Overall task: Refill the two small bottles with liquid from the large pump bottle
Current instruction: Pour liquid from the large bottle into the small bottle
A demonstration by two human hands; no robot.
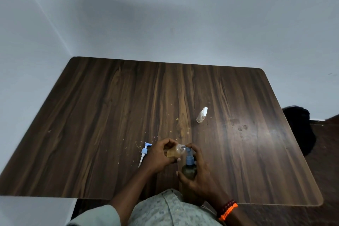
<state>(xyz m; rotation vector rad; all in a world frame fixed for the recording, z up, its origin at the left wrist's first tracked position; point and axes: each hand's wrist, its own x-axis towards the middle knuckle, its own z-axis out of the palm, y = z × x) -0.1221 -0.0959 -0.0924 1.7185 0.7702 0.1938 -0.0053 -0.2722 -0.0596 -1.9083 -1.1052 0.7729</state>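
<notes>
While both hands grip bottles, left [161, 156] small bottle [175, 152], right [198, 174] pump bottle [189, 169], table [110, 115] beyond lies open.

On the surface [91, 115], near its front edge, a left hand [159, 158] holds a small bottle [175, 152] tilted on its side, its mouth against the spout of the large pump bottle [189, 169] just to its right, which stands in the grip of the right hand [200, 176]. A loose pump head [145, 152] lies just left of the left hand. A second small bottle [202, 114] stands farther back and slightly right, well apart from the hands.
</notes>
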